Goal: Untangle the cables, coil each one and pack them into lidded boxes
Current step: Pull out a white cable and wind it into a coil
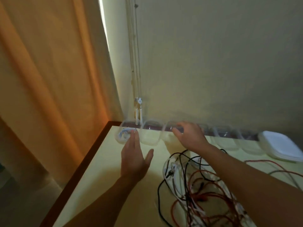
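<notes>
My left hand (136, 158) is flat, fingers straight, thumb spread, holding nothing; fingertips at the near wall of the leftmost clear box (120, 139), which contains a coiled white cable (125, 133). My right hand (191, 137) curls its fingers over the rim of the third clear box (168, 131). The tangled cables (205, 185) lie on the table (106, 185) under my right forearm.

A home room: curtain (49, 79), blind cords (135, 63).

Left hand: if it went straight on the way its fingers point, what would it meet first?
The leftmost clear box, the one holding a coiled white cable. The left hand lies flat, fingers aimed at its near wall; the fingertips overlap it in the blurred head view, so contact is unclear.
</notes>
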A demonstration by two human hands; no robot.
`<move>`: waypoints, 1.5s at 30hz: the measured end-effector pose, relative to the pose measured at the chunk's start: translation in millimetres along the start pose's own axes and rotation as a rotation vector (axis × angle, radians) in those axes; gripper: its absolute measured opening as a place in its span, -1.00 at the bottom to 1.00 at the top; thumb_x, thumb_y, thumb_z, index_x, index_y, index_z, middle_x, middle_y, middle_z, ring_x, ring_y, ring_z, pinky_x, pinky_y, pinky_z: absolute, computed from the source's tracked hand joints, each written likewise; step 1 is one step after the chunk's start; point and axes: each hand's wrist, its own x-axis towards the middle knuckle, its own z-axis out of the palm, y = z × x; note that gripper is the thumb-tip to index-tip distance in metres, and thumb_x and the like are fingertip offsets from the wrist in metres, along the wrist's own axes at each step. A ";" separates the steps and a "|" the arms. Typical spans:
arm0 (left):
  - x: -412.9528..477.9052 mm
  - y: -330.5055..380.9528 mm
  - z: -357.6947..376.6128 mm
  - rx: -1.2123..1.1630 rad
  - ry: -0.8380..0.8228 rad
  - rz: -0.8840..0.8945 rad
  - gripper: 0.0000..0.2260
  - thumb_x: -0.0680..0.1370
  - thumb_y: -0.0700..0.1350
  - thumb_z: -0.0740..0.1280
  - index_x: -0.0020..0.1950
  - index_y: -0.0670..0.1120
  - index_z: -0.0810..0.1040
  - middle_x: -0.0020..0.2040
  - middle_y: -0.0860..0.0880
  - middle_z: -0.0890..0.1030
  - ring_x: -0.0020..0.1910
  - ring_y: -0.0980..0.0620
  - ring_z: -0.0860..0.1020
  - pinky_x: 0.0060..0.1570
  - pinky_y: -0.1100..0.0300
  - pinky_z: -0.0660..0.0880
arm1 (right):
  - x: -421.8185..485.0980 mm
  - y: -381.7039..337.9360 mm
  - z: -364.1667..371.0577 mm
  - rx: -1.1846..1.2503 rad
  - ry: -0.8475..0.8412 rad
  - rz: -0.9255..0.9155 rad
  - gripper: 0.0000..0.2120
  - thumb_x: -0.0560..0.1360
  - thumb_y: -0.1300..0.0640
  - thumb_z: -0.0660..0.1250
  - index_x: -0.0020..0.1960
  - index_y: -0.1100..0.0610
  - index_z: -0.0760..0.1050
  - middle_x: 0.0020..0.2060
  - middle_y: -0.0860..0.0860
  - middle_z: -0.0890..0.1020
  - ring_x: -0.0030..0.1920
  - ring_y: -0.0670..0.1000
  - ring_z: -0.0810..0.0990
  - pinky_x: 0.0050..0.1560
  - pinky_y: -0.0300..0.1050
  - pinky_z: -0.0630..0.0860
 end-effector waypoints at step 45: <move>-61.2 254.0 -6.6 0.083 -0.395 0.185 -0.37 0.68 0.23 -0.15 -0.07 0.03 0.68 -0.07 0.05 0.68 0.05 0.01 0.57 0.35 -0.18 0.11 | -158.3 99.3 -246.1 0.500 0.480 -0.040 -0.83 0.67 0.12 0.25 -0.06 0.09 0.56 -0.23 -0.04 0.69 -0.35 -0.02 0.68 -0.19 0.02 0.67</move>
